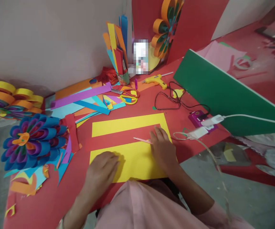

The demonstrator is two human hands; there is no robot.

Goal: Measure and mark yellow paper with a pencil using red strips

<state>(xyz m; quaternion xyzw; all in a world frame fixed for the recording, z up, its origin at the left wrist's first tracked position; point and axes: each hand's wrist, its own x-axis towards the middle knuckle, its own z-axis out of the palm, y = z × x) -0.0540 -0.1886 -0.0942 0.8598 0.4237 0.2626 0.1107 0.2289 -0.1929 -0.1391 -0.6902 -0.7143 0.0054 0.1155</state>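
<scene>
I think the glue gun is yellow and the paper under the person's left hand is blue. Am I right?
Almost! The paper under the person's left hand is yellow, not blue; the head view shows it. The glue gun is yellow, just as you said.

My paper (135, 167) was bright yellow, a band of plain red showing across it, and my pencil (142, 140) was pale pink. The tabletop (66, 194) was red, and I wore soft pink clothing (147, 206). To my left, a paper flower (33, 140) had blue outer loops, purple inner ones and an orange centre. I saw red and yellow handles on the scissors (128, 96), a yellow glue gun (157, 80) with a black cord (167, 108), and a green board (214, 92) edged white.
</scene>
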